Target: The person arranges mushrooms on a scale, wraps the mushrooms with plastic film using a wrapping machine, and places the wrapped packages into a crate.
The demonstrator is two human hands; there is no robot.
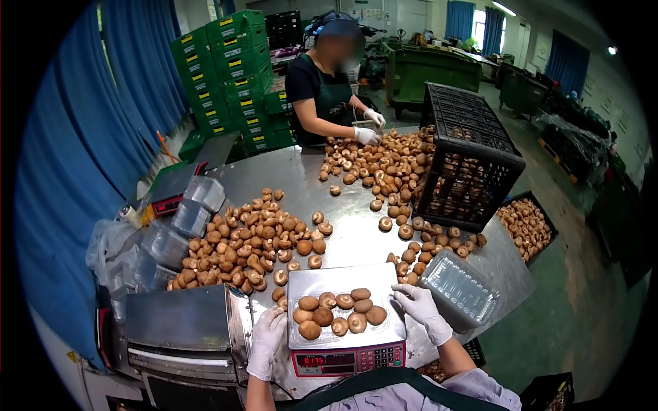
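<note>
A clear plastic tray with several brown mushrooms in it rests on the white plate of a digital scale, whose red display seems to read 0.175. My left hand, in a white glove, is at the left edge of the scale with its fingers slightly bent and apart, close to loose mushrooms. On the other side, my gloved right hand has its fingers stretched toward the tray's right edge; nothing shows in its grasp. Whether either hand touches the tray is hard to tell.
A mushroom pile lies left on the metal table; another spills from a tipped black crate. Empty clear trays stand right, more left. A co-worker handles mushrooms across the table. Green crates are stacked behind.
</note>
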